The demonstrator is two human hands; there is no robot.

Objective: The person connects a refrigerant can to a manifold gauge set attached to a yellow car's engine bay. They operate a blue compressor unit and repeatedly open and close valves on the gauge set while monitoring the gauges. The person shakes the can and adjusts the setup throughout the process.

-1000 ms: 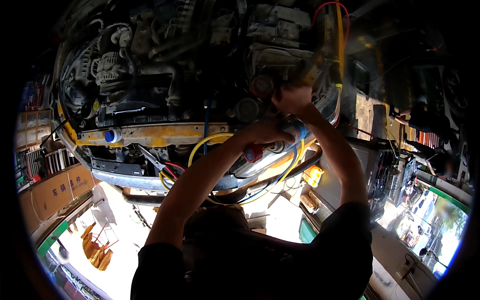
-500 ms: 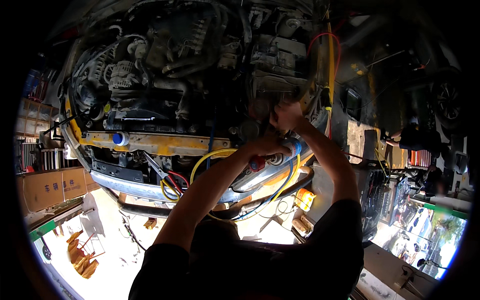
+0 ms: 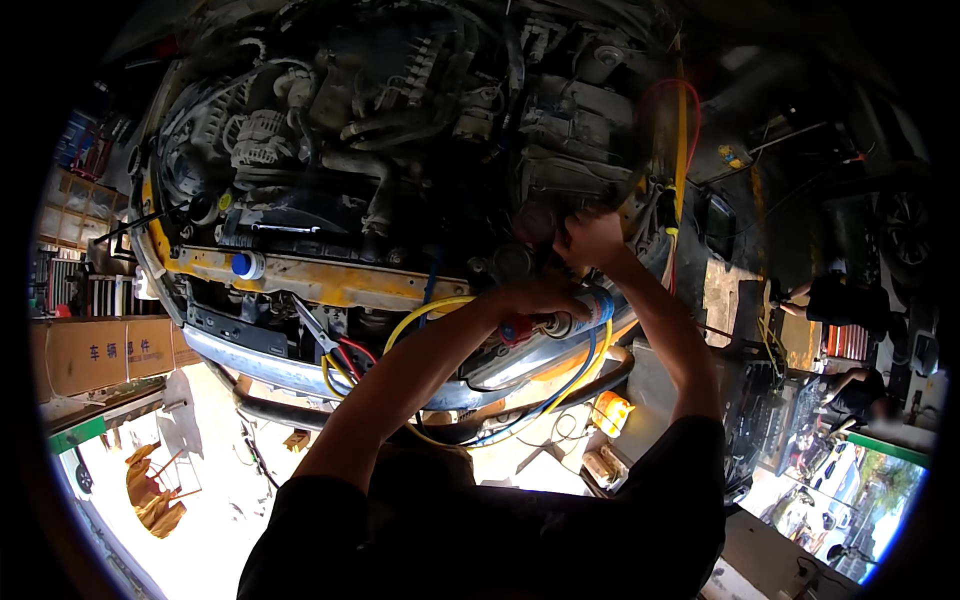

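Both my arms reach up into the open engine bay (image 3: 400, 130) of a car. My left hand (image 3: 535, 298) is closed around a red-handled fitting (image 3: 520, 328) joined to a blue cylinder (image 3: 597, 305), from which yellow hoses (image 3: 425, 308) and a blue hose (image 3: 560, 385) hang. My right hand (image 3: 592, 240) is closed in a fist just above it, against dark engine parts beside a yellow and red hose (image 3: 682, 130); what it grips is hidden.
A yellow front crossmember (image 3: 330, 282) carries a blue cap (image 3: 245, 265). Pliers (image 3: 315, 325) and red wires lie on the bumper beam (image 3: 270, 365). Cardboard boxes (image 3: 100, 350) stand left. An orange canister (image 3: 610, 412) sits below. Another person (image 3: 835, 300) is at the right.
The view has shifted so the engine bay and my hands sit a little lower and further right. Both hands keep their hold at the same spot on the engine.
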